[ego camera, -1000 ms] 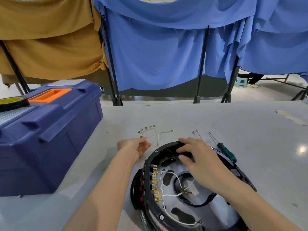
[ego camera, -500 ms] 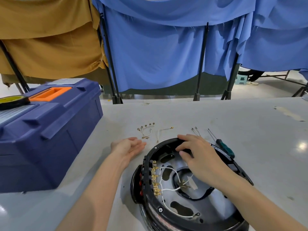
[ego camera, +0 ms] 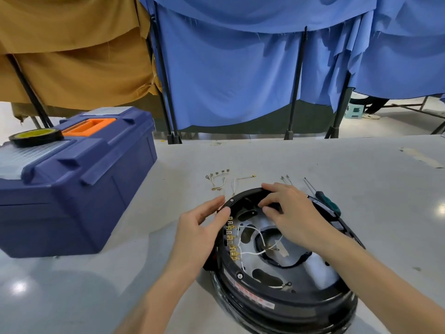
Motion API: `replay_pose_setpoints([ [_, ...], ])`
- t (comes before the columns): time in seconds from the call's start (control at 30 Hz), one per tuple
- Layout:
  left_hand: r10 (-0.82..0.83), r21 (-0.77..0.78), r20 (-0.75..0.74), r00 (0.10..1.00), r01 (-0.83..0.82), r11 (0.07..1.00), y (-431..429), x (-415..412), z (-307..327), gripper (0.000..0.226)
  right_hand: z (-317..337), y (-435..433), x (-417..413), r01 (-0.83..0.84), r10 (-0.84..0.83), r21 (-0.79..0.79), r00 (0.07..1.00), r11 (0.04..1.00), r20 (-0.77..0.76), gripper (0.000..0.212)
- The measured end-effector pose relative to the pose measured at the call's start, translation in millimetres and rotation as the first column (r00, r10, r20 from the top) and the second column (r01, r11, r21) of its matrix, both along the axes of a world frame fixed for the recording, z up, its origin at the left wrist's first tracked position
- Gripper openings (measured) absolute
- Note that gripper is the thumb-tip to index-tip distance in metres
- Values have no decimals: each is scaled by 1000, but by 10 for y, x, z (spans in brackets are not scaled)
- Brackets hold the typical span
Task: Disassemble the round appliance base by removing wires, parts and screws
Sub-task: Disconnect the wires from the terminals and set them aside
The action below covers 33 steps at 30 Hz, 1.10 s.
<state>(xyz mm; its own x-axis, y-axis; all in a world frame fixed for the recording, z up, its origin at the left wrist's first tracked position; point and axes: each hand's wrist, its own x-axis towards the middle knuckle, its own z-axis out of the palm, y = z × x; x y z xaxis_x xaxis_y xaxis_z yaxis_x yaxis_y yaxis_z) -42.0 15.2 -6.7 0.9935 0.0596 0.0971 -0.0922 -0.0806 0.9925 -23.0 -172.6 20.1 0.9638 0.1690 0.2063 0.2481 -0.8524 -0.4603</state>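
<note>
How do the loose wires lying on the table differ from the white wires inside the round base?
The loose wires lie detached on the table beyond the round base; the white wires inside run to its gold terminals. The loose ones look shorter. Both are pale with metal ends.

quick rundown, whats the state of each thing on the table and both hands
round appliance base: open side up, white wires still attached inside
toolbox: closed, tape roll lying on its lid
screwdriver: lying on the table, untouched
removed wires: loose on the table beyond the base
left hand: open, fingers against the base rim
right hand: curled over the far rim
</note>
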Motion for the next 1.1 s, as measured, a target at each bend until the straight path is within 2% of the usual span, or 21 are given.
replay_pose_setpoints([
  [0.1, 1, 6, 29, 1000, -1, 1000, -39, -77, -57, 35, 31, 9, -35, -22, 22, 11, 1000, 1000, 0, 22],
  [0.2, 36, 14, 63, 997, -37, 999, -69, -78, -123, 36, 69, 62, -86, -117, 115, 21, 991, 993, 62, 24],
  [0.33, 44, -14, 77, 996, -43, 999, -75, -71, -176, 35, 127, 202, -187, -280, 279, -22, 942, 960, 188, 10],
  [0.43, 55, -40, 74, 996, -52, 998, -82, -76, -200, 33, 162, 234, -229, -413, 419, -93, 907, 906, 54, 10],
  [0.53, 59, -50, 75, 995, -56, 997, -86, -67, -218, 32, 173, 210, -265, -500, 490, -88, 865, 862, -112, 16],
  [0.73, 11, -63, 76, 997, -7, 998, -73, -89, -228, 36, 130, 302, -302, -449, 441, -183, 893, 875, -85, 4],
  [0.93, -17, -39, 93, 996, 21, 999, -67, -114, -233, 40, 75, 356, -316, -373, 364, -230, 928, 899, -84, 14],
  [1.1, -15, -49, 88, 996, 20, 999, -79, -105, -234, 47, 61, 386, -332, -358, 345, -204, 933, 911, -99, 37],
])
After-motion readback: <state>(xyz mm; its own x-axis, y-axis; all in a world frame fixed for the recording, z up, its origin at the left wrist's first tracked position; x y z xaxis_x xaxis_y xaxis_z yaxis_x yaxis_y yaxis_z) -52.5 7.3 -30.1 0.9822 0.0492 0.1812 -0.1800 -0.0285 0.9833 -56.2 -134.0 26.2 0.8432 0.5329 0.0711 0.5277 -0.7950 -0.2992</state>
